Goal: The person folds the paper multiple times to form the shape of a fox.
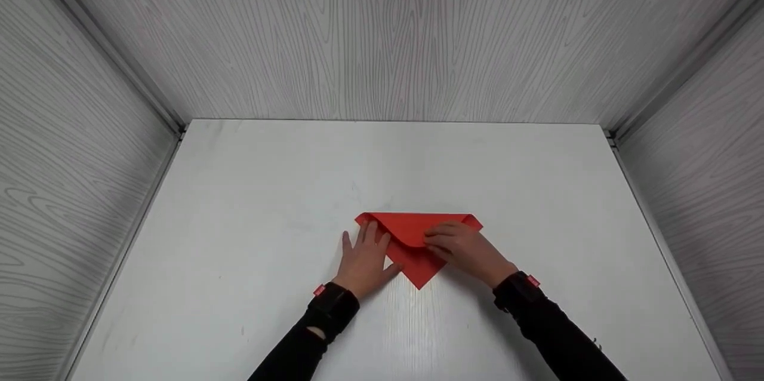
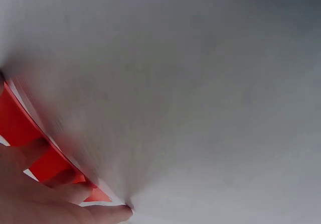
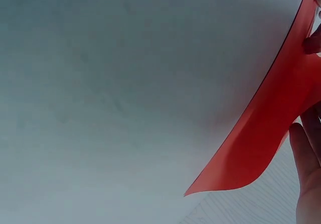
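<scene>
A square sheet of red paper (image 1: 412, 223) lies on the white table, one point toward the person. Its far part is bent over toward the near point as a curved, raised flap. My left hand (image 1: 365, 264) rests on the paper's left side with fingers spread; in the left wrist view its fingers lie across the red paper (image 2: 52, 164). With its fingers bent at the flap's edge, my right hand (image 1: 468, 249) pinches the paper on the right side. The right wrist view shows the paper's curled side (image 3: 261, 138) standing off the table beside the right fingers.
The white table (image 1: 239, 202) spreads out around the paper. Grey wood-grain panels stand at the back (image 1: 388, 40), on the left (image 1: 71, 160) and on the right (image 1: 704, 130). Both wrists wear black bands.
</scene>
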